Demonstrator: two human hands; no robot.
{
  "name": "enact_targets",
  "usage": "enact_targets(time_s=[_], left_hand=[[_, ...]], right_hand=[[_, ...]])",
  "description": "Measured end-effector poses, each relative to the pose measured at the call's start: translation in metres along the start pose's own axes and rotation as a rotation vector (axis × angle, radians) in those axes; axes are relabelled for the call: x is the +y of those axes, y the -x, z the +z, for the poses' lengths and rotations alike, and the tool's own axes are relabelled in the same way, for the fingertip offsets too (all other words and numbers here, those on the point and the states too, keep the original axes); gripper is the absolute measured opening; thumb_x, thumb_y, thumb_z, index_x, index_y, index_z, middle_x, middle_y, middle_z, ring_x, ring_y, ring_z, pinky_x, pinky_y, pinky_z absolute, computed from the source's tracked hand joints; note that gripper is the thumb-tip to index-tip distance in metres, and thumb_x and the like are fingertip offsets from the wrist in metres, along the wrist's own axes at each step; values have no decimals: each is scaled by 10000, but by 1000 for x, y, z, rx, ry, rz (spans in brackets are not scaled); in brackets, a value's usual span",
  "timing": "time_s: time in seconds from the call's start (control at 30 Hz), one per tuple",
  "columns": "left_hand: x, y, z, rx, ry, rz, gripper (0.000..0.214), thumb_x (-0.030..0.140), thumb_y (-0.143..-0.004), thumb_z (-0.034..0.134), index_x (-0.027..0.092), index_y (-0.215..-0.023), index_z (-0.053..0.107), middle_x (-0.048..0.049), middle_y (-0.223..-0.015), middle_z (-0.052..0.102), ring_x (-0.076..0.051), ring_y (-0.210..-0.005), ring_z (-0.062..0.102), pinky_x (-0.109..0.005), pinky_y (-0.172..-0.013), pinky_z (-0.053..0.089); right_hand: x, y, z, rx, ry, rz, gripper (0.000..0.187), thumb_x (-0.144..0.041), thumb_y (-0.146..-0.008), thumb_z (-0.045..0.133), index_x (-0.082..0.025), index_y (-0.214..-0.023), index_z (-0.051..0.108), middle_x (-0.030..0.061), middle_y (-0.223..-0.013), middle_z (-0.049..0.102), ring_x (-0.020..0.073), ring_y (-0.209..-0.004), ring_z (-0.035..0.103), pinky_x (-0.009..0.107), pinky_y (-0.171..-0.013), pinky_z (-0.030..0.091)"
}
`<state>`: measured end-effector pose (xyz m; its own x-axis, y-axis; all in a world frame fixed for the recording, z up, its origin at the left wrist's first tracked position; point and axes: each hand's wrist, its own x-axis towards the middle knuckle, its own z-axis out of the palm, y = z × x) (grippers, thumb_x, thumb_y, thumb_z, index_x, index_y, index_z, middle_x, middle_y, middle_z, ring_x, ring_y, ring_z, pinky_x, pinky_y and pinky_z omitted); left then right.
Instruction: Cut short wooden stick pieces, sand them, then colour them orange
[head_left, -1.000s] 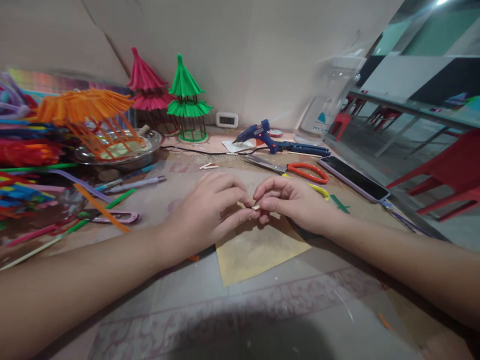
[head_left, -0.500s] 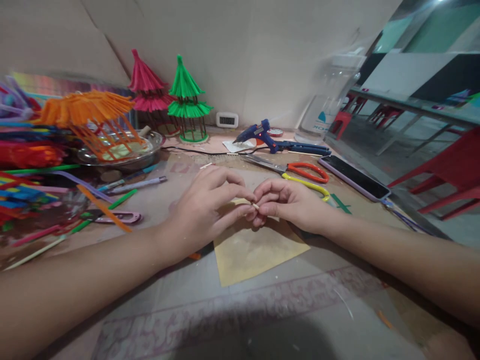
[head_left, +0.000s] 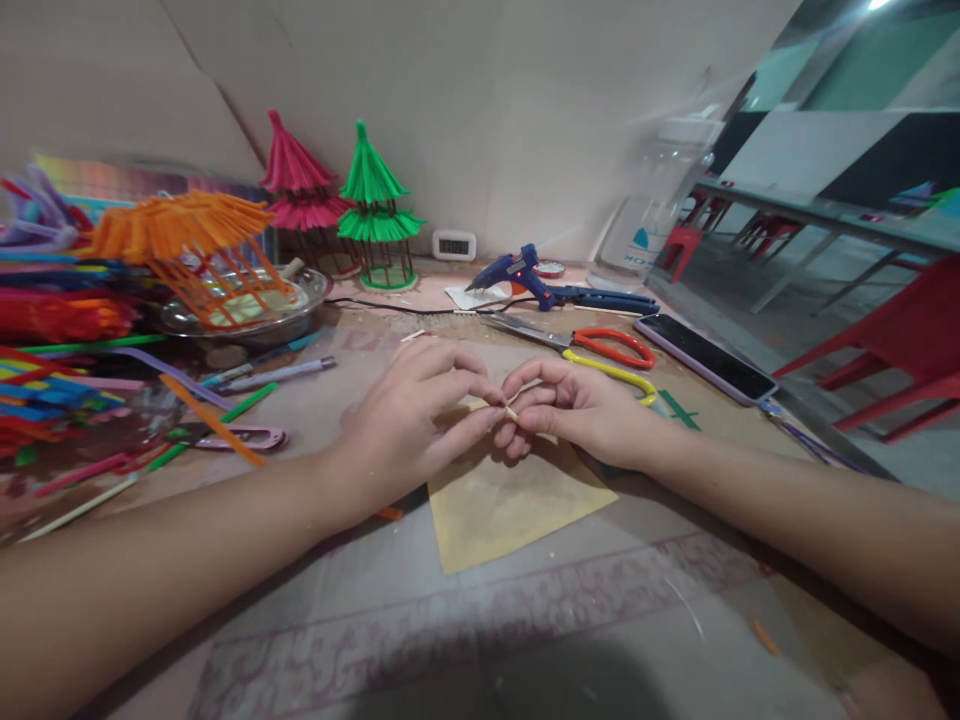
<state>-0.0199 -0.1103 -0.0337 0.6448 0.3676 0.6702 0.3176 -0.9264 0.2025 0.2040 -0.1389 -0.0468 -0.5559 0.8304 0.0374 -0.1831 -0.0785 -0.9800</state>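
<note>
A short, thin pale stick (head_left: 511,412) is pinched between my two hands, above a yellowish square of paper (head_left: 517,515) on the table. My left hand (head_left: 431,405) grips one end with thumb and index finger, its fingertips hiding part of the piece. On the other side my right hand (head_left: 566,408) has its thumb and curled fingers closed at the same stick. Scissors (head_left: 611,350) with one red and one yellow handle lie just behind my right hand.
A blue glue gun (head_left: 517,270) stands at the back near pliers (head_left: 600,298). To the right lie a phone (head_left: 705,358) and a clear bottle (head_left: 649,210). Orange (head_left: 180,230), green (head_left: 379,210) and pink pagoda models (head_left: 296,180) stand at left, beside pipe cleaners (head_left: 60,310).
The view has shifted very slightly. Both hands stay together at the stick, with only a tiny change in the finger positions.
</note>
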Motion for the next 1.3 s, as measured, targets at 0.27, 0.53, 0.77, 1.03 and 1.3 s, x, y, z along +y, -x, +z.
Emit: enact_targets(time_s=[0.27,0.53,0.77,1.03,1.3], left_hand=[[2,-1,1,-56,81,-91,86,247,-934,613,213,-886,676,-25,-951,677,-190,-926,595,-365,-862,436],[3,-4,-1,-75,170,-244,75,199,-871,550,198,-824,608,-3,-872,642,-168,-869,599,-311,-811,461],[8,1,-3,-90,180,-66,156,291,-977,561,202,-851,581,-15,-897,615,-172,-857,574,-312,-790,445],[-2,1,3,-90,71,-158,177,359,-979,605,199,-919,652,-36,-961,623,-204,-955,574,-350,-856,436],[-2,2,5,-124,39,-126,173,353,-975,616,205,-943,700,-37,-962,626,-212,-950,569,-364,-863,421]], right_hand=[[0,0,1,6,36,20,290,-336,-869,776,-178,-1023,588,21,-826,777,138,-742,749,278,-732,604],[-1,1,4,81,79,-37,272,-329,-876,760,-189,-1031,585,14,-807,766,146,-754,745,310,-775,601],[-6,1,5,119,164,-62,270,-337,-880,736,-194,-1023,558,-19,-709,716,129,-655,700,276,-667,576],[-9,4,9,160,267,-3,288,-374,-854,749,-212,-905,516,-52,-599,631,89,-526,569,180,-461,427],[-10,4,12,175,328,26,202,-308,-848,742,-197,-898,581,-49,-610,622,81,-520,549,172,-448,416]])
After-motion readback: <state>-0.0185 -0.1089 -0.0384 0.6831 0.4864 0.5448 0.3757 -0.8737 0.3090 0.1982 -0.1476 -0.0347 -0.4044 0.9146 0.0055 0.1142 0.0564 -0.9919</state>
